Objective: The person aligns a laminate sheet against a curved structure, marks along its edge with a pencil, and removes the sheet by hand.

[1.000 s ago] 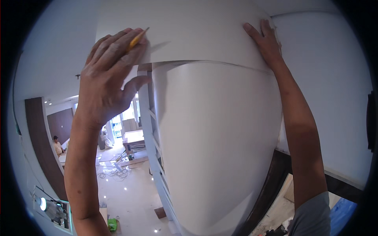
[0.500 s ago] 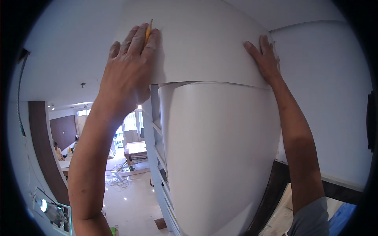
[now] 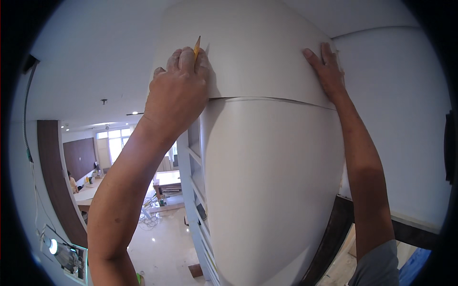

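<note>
Pale wall (image 3: 396, 119) is flanking a white upper panel (image 3: 257, 57), which is sitting above a curved lower panel (image 3: 274, 181), with a thin dark gap (image 3: 291, 100) running between them. On the upper panel's left side the left hand (image 3: 179, 88) is resting, fingers bent, narrowly pinching a yellow pencil (image 3: 197, 46) between two of them. That pencil is pointing tip-up, its long axis near upright and leaning slightly right, crosswise to the gap below, the left hand being much nearer it than the right hand (image 3: 329, 70). At the panel's right edge, the latter is lying with thumb and fingers spread, holding nothing visible. Farther out, a slatted frame (image 3: 193, 214) is standing left of the lower panel, and a table (image 3: 167, 178) is standing on glossy floor (image 3: 162, 252).
</note>
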A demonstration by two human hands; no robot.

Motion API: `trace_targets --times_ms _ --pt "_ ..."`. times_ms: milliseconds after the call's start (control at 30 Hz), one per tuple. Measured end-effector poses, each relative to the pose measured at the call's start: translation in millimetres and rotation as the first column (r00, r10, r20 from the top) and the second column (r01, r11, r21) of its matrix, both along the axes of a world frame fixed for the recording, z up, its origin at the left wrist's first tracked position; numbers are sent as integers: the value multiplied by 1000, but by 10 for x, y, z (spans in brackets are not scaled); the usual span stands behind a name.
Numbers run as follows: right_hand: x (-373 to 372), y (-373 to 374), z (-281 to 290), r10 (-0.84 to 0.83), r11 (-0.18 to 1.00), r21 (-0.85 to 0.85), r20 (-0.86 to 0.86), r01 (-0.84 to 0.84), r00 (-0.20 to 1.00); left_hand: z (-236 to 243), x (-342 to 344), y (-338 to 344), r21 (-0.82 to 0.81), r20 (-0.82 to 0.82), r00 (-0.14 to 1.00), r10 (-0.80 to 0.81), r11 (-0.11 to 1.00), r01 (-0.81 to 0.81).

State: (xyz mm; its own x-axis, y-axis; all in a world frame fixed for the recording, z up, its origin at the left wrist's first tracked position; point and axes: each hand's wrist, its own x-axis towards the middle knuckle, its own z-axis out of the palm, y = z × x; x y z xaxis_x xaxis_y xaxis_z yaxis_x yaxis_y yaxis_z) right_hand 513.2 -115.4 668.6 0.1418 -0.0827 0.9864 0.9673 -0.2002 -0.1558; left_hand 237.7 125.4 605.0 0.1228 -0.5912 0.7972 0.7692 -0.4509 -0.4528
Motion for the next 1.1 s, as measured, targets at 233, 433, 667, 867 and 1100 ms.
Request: trace_targets --times_ms 233,433,667,867,1100 --pt "-90 9 -17 -15 999 42 108 10 994 6 32 7 33 28 999 -23 999 22" --pt "-1026 -59 -570 -257 946 -25 549 323 795 -2 49 20 -6 13 998 -60 998 60" --pt "-1429 95 -831 -412 829 36 713 558 567 -11 110 70 -46 6 992 -125 991 125" --pt "-1406 67 -798 -438 812 103 758 575 484 -20 153 87 -12 11 981 -195 981 196" --pt "-1391 59 -764 -357 848 44 784 529 507 2 170 114 -14 -34 970 -242 970 242"
